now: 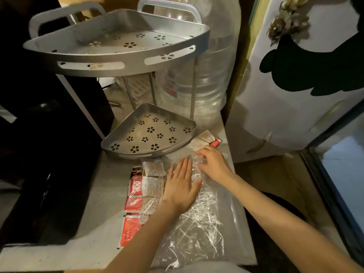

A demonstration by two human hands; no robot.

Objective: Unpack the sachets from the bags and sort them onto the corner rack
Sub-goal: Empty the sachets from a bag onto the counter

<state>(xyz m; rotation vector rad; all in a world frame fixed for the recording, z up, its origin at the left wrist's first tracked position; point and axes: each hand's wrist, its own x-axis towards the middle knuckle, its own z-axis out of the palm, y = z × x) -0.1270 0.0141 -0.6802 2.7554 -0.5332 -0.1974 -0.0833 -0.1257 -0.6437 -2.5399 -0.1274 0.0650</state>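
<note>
A two-tier metal corner rack stands on the counter; its upper shelf (126, 62) and lower shelf (118, 152) hold nothing. A crinkled clear plastic bag (199, 223) lies flat in front of it. My left hand (181, 184) rests palm-down, fingers spread, on the bag's far end. My right hand (212, 164) pinches the bag's top edge with curled fingers. Red and white sachets (145, 192) lie in a second clear bag to the left of my left hand. A few loose sachets (204, 141) sit beside the lower shelf, just beyond my right hand.
A large clear water bottle (197, 75) stands behind the rack. A dark appliance (49, 134) fills the left side. A white fridge door (295, 95) with a black sticker is on the right. The grey counter (98, 223) ends near my arms.
</note>
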